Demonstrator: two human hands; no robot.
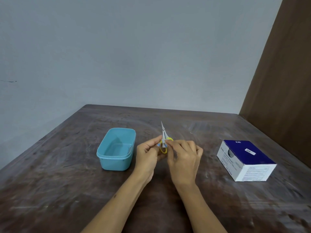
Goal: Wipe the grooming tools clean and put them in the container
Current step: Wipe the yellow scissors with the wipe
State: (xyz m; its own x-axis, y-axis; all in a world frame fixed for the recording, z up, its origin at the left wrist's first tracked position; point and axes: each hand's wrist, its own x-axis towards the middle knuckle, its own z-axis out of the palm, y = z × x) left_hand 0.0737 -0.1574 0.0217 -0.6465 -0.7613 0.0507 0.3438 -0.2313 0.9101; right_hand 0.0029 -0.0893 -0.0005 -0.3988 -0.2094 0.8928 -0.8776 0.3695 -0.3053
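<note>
Small scissors (163,132) with yellow handles point away from me, blades together, above the middle of the table. My left hand (148,154) grips them at the handles. A small white-and-blue swab packet (162,144) sits at the handle end of the blades, and my right hand (183,157) pinches it with the fingertips. The light blue plastic container (116,163) stands lidless just left of my left hand, and nothing shows inside it.
A blue-and-white box of alcohol swabs (246,159) lies on the right of the dark wooden table (67,190). A brown wooden panel (277,81) rises at the right edge. A pale wall stands behind the table.
</note>
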